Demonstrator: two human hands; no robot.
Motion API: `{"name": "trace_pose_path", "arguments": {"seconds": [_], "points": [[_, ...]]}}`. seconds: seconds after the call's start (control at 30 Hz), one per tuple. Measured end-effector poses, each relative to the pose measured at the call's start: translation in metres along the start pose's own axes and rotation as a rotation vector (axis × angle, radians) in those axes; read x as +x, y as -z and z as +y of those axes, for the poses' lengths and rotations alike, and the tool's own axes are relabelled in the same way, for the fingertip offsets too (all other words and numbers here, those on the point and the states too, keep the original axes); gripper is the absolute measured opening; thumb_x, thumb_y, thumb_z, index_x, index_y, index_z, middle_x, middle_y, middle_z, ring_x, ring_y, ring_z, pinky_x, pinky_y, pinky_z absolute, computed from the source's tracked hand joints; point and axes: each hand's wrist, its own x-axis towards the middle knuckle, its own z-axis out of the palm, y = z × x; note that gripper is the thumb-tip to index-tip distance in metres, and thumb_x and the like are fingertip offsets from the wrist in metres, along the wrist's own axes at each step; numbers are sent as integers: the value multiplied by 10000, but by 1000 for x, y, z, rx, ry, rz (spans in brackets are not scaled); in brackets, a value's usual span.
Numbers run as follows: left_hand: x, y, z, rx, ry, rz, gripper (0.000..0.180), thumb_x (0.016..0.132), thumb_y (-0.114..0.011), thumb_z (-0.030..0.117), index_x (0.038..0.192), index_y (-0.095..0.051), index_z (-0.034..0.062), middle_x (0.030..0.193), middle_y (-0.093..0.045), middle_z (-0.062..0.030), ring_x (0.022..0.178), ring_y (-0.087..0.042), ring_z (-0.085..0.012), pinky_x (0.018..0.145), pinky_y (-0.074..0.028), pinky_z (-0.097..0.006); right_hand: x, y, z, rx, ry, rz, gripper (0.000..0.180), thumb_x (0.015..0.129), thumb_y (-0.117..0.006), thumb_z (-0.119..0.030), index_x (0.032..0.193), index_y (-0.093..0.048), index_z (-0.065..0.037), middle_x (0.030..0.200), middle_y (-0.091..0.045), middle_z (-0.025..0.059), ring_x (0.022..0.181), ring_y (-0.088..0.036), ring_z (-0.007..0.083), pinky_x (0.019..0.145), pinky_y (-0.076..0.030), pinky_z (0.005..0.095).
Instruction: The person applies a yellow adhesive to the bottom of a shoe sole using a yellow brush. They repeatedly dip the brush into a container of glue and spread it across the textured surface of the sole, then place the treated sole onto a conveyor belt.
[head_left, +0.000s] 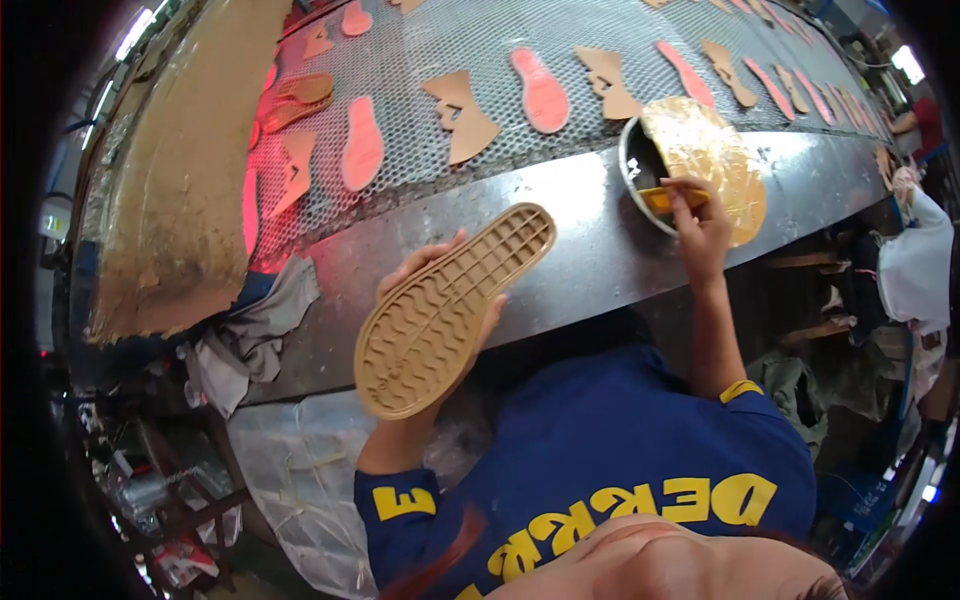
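Hands: left (440,290) cradling sole (450,310), right (700,225) extended

No packages, labels, signs or screens could be made out. The only lettering was a row of yellow block letters printed on the person's dark blue shirt (600,440).

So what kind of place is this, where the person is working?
Probably a shoe factory. The left hand holds a tan rubber shoe sole, the right hand dips a yellow brush into a glue-crusted pot, and shoe pieces ride a mesh conveyor belt.
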Motion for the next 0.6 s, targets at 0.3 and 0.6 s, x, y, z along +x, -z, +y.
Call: {"name": "trace_pose_path", "arguments": {"seconds": [0.3, 0.6], "points": [[9, 7, 32, 746, 47, -207, 539, 876, -654, 345, 1369, -519, 175, 1340, -539, 37, 1234, -451, -69, 1079, -223, -313, -33, -49, -53, 755, 39, -116, 92, 942, -547, -61, 971, -487, 3, 1125, -573, 210, 884, -631, 215, 719, -559, 300], [-12, -24, 3, 283, 91, -78, 567, 904, -583, 395, 1429, -412, 267, 1458, -413, 63, 1299, -368, -102, 1094, -198, -376, -61, -72, -83, 210, 480, -295, 309, 778, -789, -175, 967, -620, 2, 1096, -602, 185, 901, -653, 272, 743, -539, 333]]}}
